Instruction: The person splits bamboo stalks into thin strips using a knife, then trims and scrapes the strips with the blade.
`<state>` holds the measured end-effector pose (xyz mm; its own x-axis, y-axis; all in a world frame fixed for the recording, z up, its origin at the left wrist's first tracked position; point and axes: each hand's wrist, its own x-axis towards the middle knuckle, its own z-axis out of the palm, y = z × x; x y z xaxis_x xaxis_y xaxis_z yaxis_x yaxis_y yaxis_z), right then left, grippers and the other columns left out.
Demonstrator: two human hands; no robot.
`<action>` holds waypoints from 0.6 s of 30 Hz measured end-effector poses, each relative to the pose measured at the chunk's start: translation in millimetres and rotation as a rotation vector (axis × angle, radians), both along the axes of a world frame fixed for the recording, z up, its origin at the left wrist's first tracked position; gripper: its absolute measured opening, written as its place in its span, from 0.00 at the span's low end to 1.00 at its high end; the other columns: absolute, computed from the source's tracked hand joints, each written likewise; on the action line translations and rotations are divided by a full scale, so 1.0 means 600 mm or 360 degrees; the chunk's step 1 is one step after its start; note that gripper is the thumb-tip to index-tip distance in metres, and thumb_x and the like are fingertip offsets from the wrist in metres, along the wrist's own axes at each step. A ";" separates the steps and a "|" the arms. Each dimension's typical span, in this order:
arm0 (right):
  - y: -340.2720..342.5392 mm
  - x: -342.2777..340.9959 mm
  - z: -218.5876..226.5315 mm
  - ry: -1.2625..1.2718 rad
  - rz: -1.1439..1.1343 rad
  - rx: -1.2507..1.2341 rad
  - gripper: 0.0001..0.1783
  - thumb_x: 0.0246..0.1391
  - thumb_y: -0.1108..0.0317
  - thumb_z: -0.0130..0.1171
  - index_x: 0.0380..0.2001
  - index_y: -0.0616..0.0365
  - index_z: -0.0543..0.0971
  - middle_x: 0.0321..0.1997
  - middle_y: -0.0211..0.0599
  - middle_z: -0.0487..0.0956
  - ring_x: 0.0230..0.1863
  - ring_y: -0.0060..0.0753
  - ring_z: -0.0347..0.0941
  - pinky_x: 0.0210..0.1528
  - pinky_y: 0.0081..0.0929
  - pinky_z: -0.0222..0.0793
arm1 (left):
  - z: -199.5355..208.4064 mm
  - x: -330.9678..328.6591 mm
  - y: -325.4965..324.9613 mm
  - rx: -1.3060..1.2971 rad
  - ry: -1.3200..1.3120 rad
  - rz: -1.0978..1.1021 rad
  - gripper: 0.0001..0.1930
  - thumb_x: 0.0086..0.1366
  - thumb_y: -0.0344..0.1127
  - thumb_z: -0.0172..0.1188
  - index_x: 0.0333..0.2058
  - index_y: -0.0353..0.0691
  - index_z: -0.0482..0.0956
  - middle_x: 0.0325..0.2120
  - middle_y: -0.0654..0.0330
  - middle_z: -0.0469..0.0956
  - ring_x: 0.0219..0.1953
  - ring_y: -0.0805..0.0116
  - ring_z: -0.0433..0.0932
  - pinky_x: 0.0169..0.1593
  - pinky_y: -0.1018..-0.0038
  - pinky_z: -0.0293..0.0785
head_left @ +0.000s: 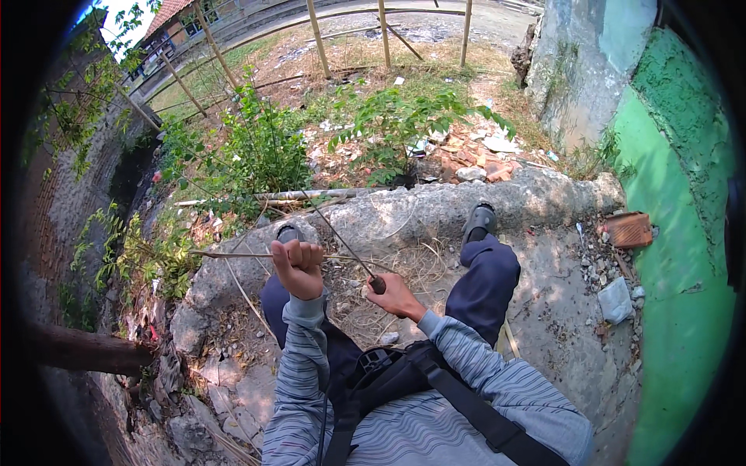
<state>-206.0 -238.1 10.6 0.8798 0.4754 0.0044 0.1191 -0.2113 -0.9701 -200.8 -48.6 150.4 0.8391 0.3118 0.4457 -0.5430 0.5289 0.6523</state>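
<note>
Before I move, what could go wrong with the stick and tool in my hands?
The long, dark-handled tool in your right hand appears to cross the stick close to your bare left hand; a slip might hurt it. Your left trouser leg is near that hand, so a stray stroke could perhaps catch it.

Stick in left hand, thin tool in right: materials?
Stick: looks like wood or bamboo, matte, given its brown, slightly uneven length.
Tool shaft: probably metal, dull; it looks slim, dark and straight.
Handle: dark, possibly wood or plastic; too small to tell.
</note>
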 end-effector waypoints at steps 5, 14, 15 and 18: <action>0.019 -0.003 0.056 -0.0144 0.0104 0.0021 0.14 0.47 0.65 0.65 0.31 0.65 0.77 0.21 0.41 0.75 0.23 0.29 0.67 0.31 0.35 0.67 | 0.008 -0.008 0.002 -0.0024 0.0006 0.0047 0.33 0.79 0.59 0.39 0.15 0.50 0.47 0.11 0.72 0.41 0.15 0.78 0.35 0.20 0.71 0.35; 0.009 -0.011 -0.025 -0.0014 -0.0081 -0.0280 0.15 0.45 0.62 0.66 0.30 0.63 0.79 0.26 0.45 0.78 0.28 0.39 0.76 0.35 0.37 0.72 | -0.001 -0.017 0.011 -0.0023 0.0030 0.0010 0.32 0.79 0.58 0.38 0.16 0.50 0.47 0.11 0.72 0.41 0.15 0.77 0.36 0.20 0.71 0.35; 0.009 -0.015 0.002 -0.0005 -0.0064 -0.0287 0.15 0.45 0.62 0.66 0.30 0.63 0.79 0.26 0.45 0.78 0.28 0.39 0.76 0.35 0.37 0.72 | -0.001 -0.022 0.011 -0.0019 0.0022 -0.0015 0.32 0.79 0.58 0.38 0.16 0.50 0.47 0.12 0.72 0.41 0.15 0.77 0.36 0.20 0.71 0.35; 0.013 -0.016 0.023 -0.0061 0.0059 0.0035 0.13 0.48 0.65 0.65 0.26 0.63 0.75 0.22 0.38 0.73 0.25 0.29 0.67 0.32 0.34 0.67 | 0.003 -0.021 0.004 0.0005 0.0037 0.0014 0.32 0.79 0.58 0.38 0.16 0.50 0.47 0.12 0.72 0.41 0.16 0.77 0.36 0.21 0.71 0.35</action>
<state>-215.8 -230.2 24.1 0.8607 0.5068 0.0487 0.1638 -0.1850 -0.9690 -213.6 -46.2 152.0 0.8466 0.3177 0.4270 -0.5321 0.5223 0.6664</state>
